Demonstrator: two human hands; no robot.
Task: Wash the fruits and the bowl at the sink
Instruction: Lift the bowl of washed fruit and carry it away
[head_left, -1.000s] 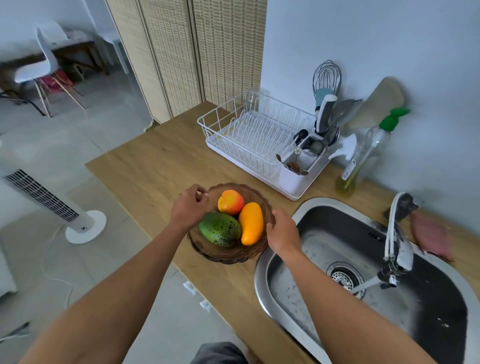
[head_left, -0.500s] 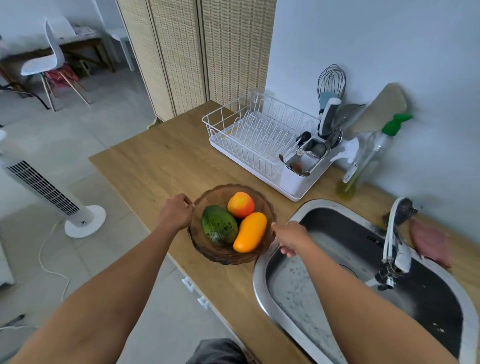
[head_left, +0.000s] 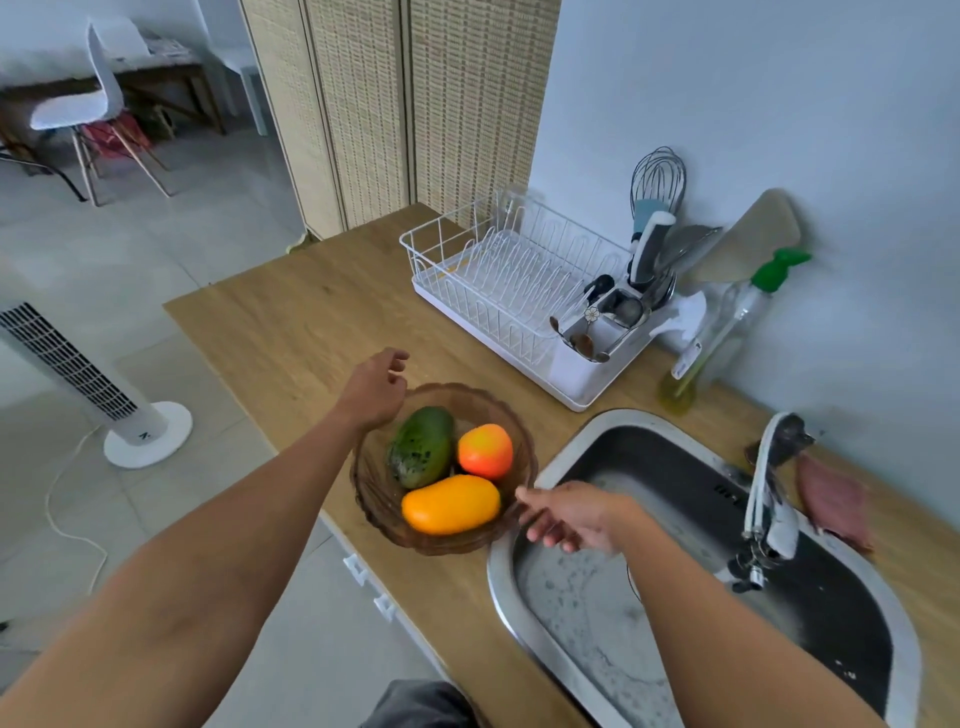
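1. Three fruits — a speckled dark-green oval fruit (head_left: 421, 448), a round red-orange fruit (head_left: 485, 451) and a smooth orange mango-shaped fruit (head_left: 451, 505) — lay in the brown ribbed glass bowl (head_left: 372, 486) on the wooden surface (head_left: 291, 332), just left of the steel sink (head_left: 500, 577).
2. The bowl sat between the hands. The left hand (head_left: 375, 391) hung over its far-left rim, fingers loosely curled, holding nothing. The right hand (head_left: 571, 517), over the sink's edge, pointed relaxed, parted fingers at the near-right rim; contact was unclear.
3. The orange fruit, long axis crosswise, lay nearest the right hand, which was probably the easier one to pick with.
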